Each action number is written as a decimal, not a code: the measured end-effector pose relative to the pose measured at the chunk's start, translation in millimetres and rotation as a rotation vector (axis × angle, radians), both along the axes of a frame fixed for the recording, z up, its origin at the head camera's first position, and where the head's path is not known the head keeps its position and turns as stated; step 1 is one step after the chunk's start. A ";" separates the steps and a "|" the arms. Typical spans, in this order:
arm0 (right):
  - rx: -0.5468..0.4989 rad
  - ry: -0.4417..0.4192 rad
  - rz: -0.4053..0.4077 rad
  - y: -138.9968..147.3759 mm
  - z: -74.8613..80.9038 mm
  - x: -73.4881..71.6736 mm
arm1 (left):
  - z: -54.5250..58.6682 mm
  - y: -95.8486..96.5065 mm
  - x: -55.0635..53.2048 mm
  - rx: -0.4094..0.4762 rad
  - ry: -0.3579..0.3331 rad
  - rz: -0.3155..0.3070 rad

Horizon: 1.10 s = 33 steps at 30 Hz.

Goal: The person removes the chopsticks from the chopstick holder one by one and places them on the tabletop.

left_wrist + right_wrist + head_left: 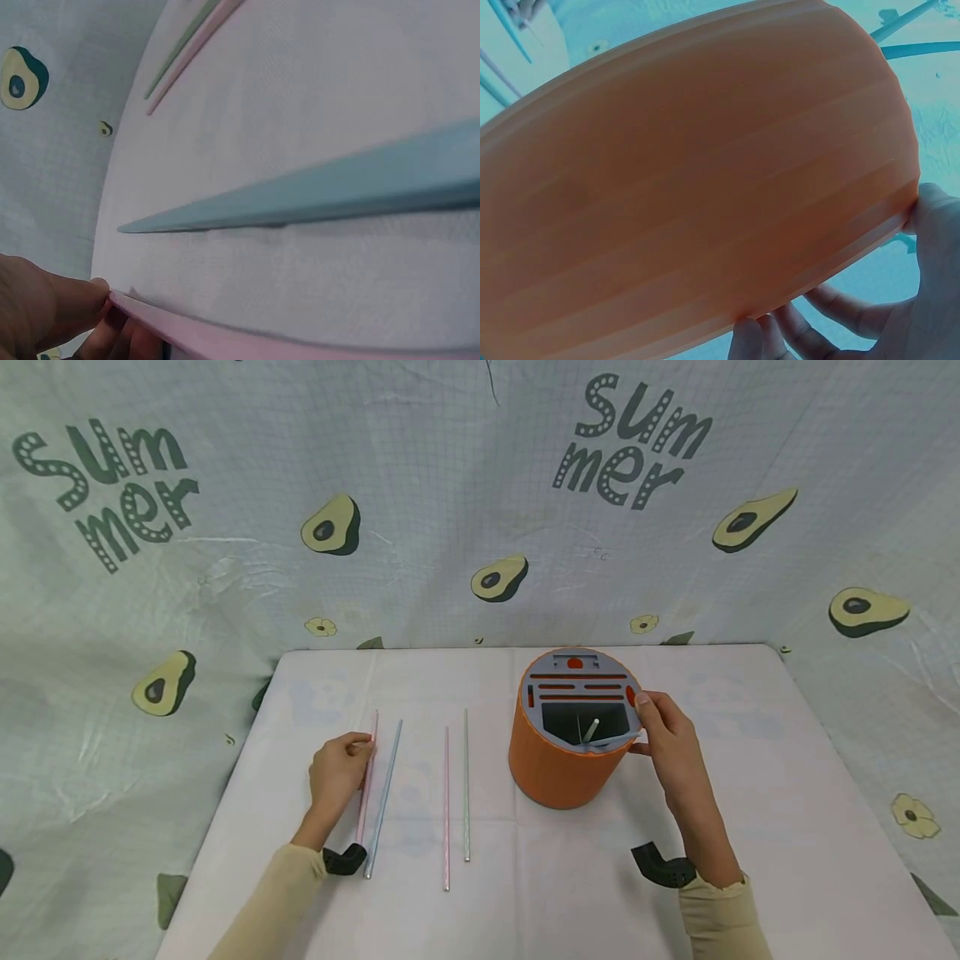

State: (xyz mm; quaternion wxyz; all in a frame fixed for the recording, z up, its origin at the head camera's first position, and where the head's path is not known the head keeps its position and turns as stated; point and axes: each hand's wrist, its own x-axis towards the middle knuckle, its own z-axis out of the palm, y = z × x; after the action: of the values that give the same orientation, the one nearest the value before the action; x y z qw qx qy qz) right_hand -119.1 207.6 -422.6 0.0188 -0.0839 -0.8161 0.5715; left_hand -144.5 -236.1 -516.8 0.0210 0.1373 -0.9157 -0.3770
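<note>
On the left of the table, my left hand (pixel 337 770) pinches the upper part of a pink chopstick (pixel 364 802) between thumb and fingers. Close on its right lies a blue chopstick (pixel 385 793), which spans the left wrist view with its tapered tip pointing left. Further right lie a second pink chopstick (pixel 446 810) and a green chopstick (pixel 467 789), roughly parallel. My right hand (pixel 672 750) grips an orange round utensil holder (pixel 555 777) at its right rim, thumb on top and fingers against the wall. A pale stick (pixel 591 730) leans inside the holder's large opening.
The holder's grey slotted lid (pixel 540 687) has several narrow slots and one wide compartment. All of this stands on a white-covered table (pixel 750 693). Behind it hangs a cloth (pixel 420 468) printed with avocados.
</note>
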 end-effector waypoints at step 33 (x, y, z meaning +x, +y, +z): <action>0.026 -0.024 -0.007 -0.3 0.3 0.3 | 9.8 14.2 2.0 -0.290 0.043 -0.112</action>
State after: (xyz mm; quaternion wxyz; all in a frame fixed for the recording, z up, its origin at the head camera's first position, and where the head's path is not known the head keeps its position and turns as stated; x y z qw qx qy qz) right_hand -118.8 207.4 -422.4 0.0121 -0.0934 -0.8234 0.5597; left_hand -142.5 -222.0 -507.0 0.0391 0.0733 -0.9662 -0.2441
